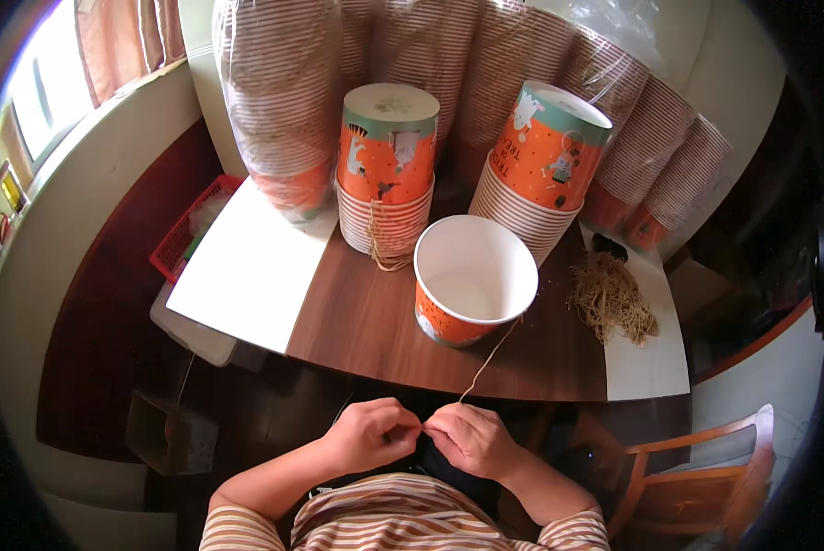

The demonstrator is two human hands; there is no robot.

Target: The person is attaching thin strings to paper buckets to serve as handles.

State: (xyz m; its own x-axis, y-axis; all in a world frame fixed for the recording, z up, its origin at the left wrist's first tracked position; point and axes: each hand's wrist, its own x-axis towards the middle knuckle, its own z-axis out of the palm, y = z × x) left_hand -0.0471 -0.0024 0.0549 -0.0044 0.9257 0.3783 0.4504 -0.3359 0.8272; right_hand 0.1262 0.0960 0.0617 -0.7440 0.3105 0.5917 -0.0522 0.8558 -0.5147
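Both hands are up close, just short of the table edge. Left hand [375,435] has its fingers pinched narrow, but I can't tell if anything's in them. Right hand [471,439] is closed on a strand of twine [491,361], fingertips meeting the left's. Fiddly stuff, so my bet is a thin strand slips out if that pinch loosens.

The strand runs up to the side of an upright paper tub [475,271] standing near the front of the brown tabletop [366,321]. Can't see if it's fastened there. If it is, one hard tug could drag or tip something that light. Shove it back instead and it'd probably bump the upside-down right-hand stack [545,170].

The twine pile [614,298] off right looks like a snarl waiting to happen. Way back, tall wrapped stacks [279,101] could topple if knocked.
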